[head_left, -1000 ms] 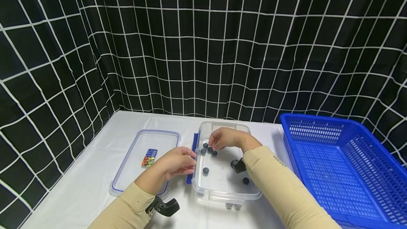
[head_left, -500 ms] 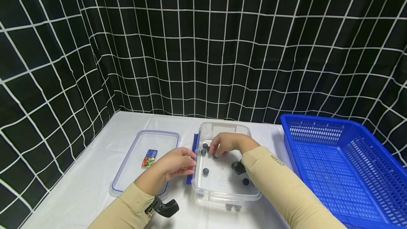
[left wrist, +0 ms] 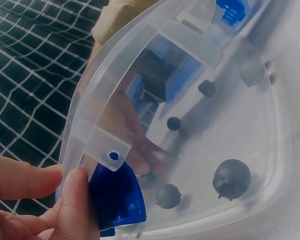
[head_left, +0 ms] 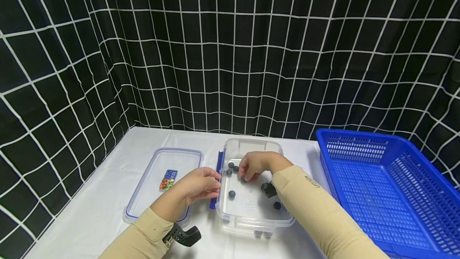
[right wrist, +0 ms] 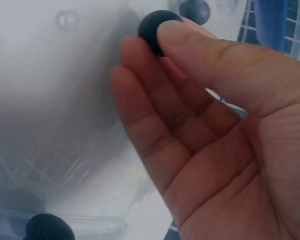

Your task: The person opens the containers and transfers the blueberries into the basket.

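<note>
In the head view, my right hand (head_left: 256,163) reaches inside a clear plastic food container (head_left: 256,224). Its thumb and fingers pinch a dark blueberry (right wrist: 157,30), clearest in the right wrist view, low over the container's floor. More blueberries lie loose in there: one blueberry (head_left: 231,194) is near the left wall, and a few cluster behind it. At the left side my left hand (head_left: 202,185) holds the rim by thumb and fingertips, next to a blue latch flap (left wrist: 117,200). In the left wrist view, the right hand shows blurred through the wall.
A clear lid (head_left: 143,181) with a blue seal and a picture label lies on the white tablecloth (head_left: 108,171) at the left. To the right stands a large blue basket (head_left: 381,195). A black curtain with a white grid (head_left: 230,63) hangs behind.
My right hand has lowered toward the container's floor and drawn slightly nearer, separating the pinched blueberry from the cluster. My left hand has stayed at the rim.
</note>
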